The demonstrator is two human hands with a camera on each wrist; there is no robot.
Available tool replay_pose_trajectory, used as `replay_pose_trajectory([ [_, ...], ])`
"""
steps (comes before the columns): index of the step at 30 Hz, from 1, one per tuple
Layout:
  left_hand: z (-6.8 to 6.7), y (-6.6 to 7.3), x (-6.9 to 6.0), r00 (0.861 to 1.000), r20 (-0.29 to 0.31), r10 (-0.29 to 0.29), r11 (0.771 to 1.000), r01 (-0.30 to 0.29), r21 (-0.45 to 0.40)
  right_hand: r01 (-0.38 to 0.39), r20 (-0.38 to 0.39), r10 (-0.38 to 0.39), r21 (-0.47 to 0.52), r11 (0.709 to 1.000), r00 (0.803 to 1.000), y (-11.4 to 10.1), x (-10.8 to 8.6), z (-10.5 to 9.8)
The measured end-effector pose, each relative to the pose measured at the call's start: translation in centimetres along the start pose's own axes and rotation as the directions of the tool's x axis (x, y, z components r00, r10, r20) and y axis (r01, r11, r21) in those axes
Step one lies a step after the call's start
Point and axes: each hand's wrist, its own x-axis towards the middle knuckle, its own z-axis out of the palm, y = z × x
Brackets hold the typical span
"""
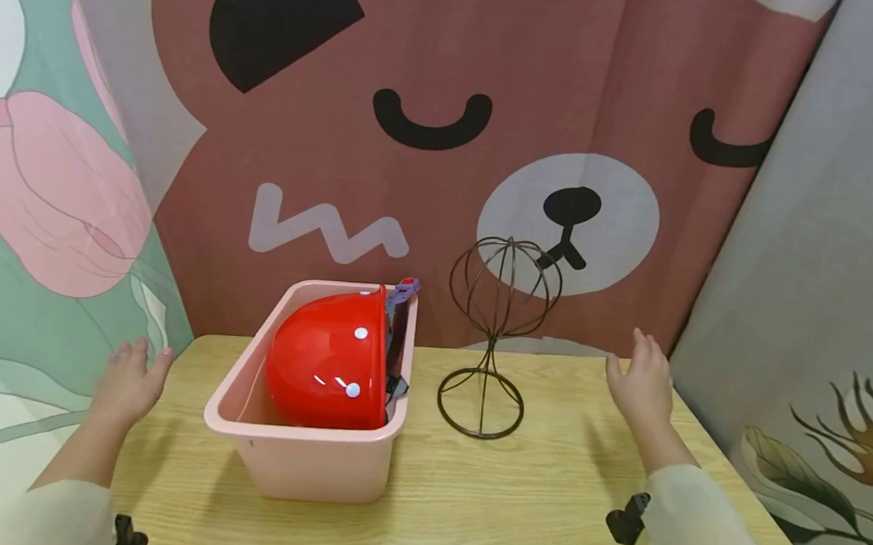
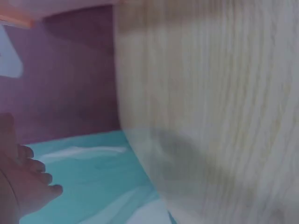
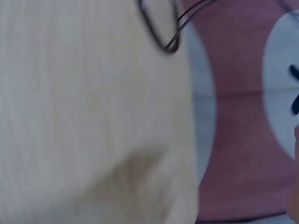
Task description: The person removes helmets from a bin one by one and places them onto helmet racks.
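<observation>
A red helmet (image 1: pixel 322 361) with white dots lies on its side in a pink plastic bin (image 1: pixel 319 470). Beside its opening, a strap with a purple and red end (image 1: pixel 405 289) and a black buckle (image 1: pixel 396 387) show against the bin's right wall. To the right stands a dark wire stand (image 1: pixel 494 343) with a round cage top and a ring base. My left hand (image 1: pixel 130 379) is raised left of the bin, fingers extended, touching nothing. Right of the wire stand, my right hand (image 1: pixel 641 383) is held up likewise, with nothing in it.
Bin and stand rest on a light wooden table (image 1: pixel 528 495). Behind it hangs a brown curtain (image 1: pixel 323 157) with a bear face. Floral cloth (image 1: pixel 59 191) borders the left side, and a grey cloth (image 1: pixel 813 245) the right.
</observation>
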Motion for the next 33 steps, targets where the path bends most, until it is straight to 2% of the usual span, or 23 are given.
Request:
replay_pose_trajectory([
  [3, -0.7, 1.6, -0.5, 0.999, 0.036, 0.000, 0.986, 0.006, -0.164, -0.028, -0.084, 0.040, 0.143, 0.989, 0.996, -1.7, 0.2, -0.8],
  [6, -1.2, 3.6, -1.2, 0.993, 0.115, -0.032, 0.948, 0.067, -0.311, -0.044, -0.128, 0.078, 0.248, 0.968, 0.989, -3.3, 0.3, -1.7],
  [10, -1.3, 5.7, -1.9, 0.986, 0.161, -0.031, 0.903, 0.096, -0.418, -0.036, -0.137, 0.086, 0.329, 0.944, 0.987, -5.4, 0.1, -2.7],
  [16, -1.0, 7.2, -2.8, 0.982, 0.185, 0.027, 0.855, 0.073, -0.513, 0.002, -0.130, 0.055, 0.406, 0.914, 0.990, -8.6, -0.4, -3.5],
  [22, -0.3, 8.8, -3.5, 0.962, 0.248, 0.113, 0.833, 0.044, -0.552, 0.071, -0.155, 0.008, 0.497, 0.865, 0.988, -11.6, -0.9, -4.4],
  [23, -0.1, 9.1, -3.6, 0.959, 0.252, 0.129, 0.825, 0.037, -0.563, 0.085, -0.158, -0.002, 0.514, 0.853, 0.987, -12.1, -1.0, -4.5],
  [25, 0.2, 9.5, -3.9, 0.954, 0.257, 0.154, 0.796, 0.034, -0.604, 0.117, -0.164, -0.032, 0.540, 0.833, 0.986, -13.0, -1.2, -4.7],
  [33, 1.0, 10.3, -4.8, 0.952, 0.251, 0.178, 0.738, 0.039, -0.673, 0.226, -0.144, -0.175, 0.580, 0.783, 0.974, -16.4, -2.0, -4.3],
])
